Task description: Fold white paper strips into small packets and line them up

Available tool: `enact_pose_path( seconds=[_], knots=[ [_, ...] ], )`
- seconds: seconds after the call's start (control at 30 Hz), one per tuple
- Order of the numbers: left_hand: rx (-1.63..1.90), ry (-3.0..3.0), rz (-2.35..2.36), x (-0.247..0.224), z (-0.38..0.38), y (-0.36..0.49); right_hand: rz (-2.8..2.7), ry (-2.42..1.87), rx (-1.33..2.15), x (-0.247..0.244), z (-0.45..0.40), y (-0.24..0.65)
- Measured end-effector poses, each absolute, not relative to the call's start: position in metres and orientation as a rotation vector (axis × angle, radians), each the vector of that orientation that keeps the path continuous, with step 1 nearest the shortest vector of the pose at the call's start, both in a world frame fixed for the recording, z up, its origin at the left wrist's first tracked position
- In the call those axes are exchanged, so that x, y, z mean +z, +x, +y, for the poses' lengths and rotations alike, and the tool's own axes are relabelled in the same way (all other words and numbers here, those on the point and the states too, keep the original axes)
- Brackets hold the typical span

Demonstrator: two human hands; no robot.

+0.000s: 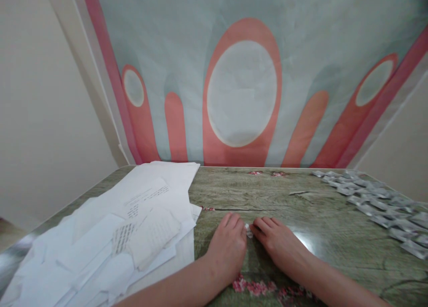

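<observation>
A small crumpled or folded white piece of paper [248,231] shows in the gap between my two hands, low over the table. My left hand [230,238] is closed, its fingers bent down against the left side of the piece. From the other side, my right hand [276,235] pinches it with curled fingers. Most of the paper is hidden by the fingers, so its exact shape cannot be made out. Just left of my left hand lies a large spread of loose white paper sheets [167,177], some torn and some printed.
The wood-grain table [254,191] has pink flower patterns on its top. Along its right side lie rows of small greyish-white folded pieces [377,204]. A pale green and coral patterned backdrop [301,43] rises behind the far edge, with a plain wall [40,97] at left.
</observation>
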State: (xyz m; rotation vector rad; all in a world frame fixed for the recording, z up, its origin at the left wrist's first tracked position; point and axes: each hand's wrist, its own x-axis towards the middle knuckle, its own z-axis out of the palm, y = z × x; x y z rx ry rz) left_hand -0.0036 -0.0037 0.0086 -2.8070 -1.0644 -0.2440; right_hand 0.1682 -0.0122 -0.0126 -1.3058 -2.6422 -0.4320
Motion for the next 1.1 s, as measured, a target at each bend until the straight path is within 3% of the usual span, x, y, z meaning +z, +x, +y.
enact_pose_path(
  seconds=[0.47,0.83,1.1],
  knots=[
    [-0.548,-2.943,-1.214,0.002,0.005,-0.012,-2.374,-1.278,-0.061,-0.033,-0.003,0.177],
    [-0.695,-3.056,-1.29,-0.003,0.011,-0.015,-2.566,-1.035,-0.468,-0.014,0.0,0.187],
    [-0.787,-3.156,-1.308,-0.004,0.013,-0.016,-2.466,-1.041,-0.252,-0.022,0.003,0.186]
  ],
)
